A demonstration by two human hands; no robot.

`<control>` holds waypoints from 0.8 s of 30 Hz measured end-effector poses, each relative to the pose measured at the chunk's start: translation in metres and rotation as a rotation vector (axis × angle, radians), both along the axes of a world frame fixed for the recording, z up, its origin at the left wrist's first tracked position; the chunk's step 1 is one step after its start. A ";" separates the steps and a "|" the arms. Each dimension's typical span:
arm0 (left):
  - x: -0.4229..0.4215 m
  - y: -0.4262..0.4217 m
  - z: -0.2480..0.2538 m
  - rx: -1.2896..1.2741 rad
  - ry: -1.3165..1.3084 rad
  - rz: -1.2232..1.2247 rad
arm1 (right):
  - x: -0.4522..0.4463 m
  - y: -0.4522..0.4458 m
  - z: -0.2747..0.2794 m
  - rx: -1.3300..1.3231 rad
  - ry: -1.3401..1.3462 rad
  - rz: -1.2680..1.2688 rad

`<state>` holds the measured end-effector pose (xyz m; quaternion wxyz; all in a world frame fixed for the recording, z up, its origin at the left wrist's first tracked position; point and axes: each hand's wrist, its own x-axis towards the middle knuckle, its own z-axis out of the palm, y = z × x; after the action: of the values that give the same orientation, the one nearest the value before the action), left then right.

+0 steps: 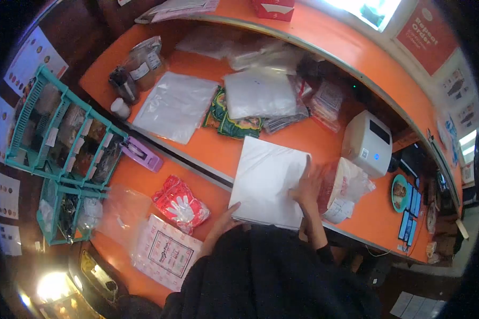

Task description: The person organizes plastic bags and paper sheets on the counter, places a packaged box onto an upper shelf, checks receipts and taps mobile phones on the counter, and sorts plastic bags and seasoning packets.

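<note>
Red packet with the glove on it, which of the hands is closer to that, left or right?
Left. The left hand is at the near left corner of the white sheets, just right of the red packet; the right hand is farther off, at the sheets' right side.

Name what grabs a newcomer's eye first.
Probably the white sheets on the orange counter, mid-picture, with the left hand at their near-left corner and the right hand at their right edge. Then perhaps the teal rack at left, and the red packet between rack and sheets.

Orange counter (210,154), pale wall (435,87), bright light (55,287)
</note>
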<state>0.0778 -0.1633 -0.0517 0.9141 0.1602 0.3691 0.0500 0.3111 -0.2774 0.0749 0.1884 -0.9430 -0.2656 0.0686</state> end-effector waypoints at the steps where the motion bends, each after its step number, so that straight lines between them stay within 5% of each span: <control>1: -0.001 -0.003 0.002 0.007 0.004 0.006 | 0.007 0.008 0.003 -0.173 -0.146 0.121; 3: 0.003 -0.009 0.008 0.361 0.122 0.042 | 0.033 0.034 -0.020 -0.118 -0.222 0.291; 7: 0.007 -0.014 0.026 0.426 0.234 0.022 | 0.067 0.095 -0.045 0.026 -0.156 0.561; 10: 0.006 -0.013 0.028 0.928 0.313 -0.090 | 0.054 0.099 -0.053 0.123 -0.152 0.535; 12: 0.009 -0.016 0.029 1.139 0.337 0.050 | 0.049 0.100 -0.057 0.154 -0.161 0.498; 19: 0.023 -0.010 0.068 1.166 0.609 -0.056 | 0.049 0.093 -0.063 0.214 -0.161 0.399; 24: 0.016 0.007 0.054 1.463 0.591 -0.327 | 0.049 0.080 -0.074 0.385 -0.112 0.381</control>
<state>0.0942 -0.1561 0.0019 0.4377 0.7770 0.4413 0.1001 0.3597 -0.1976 0.0008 0.3328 -0.8252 -0.4565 -0.0010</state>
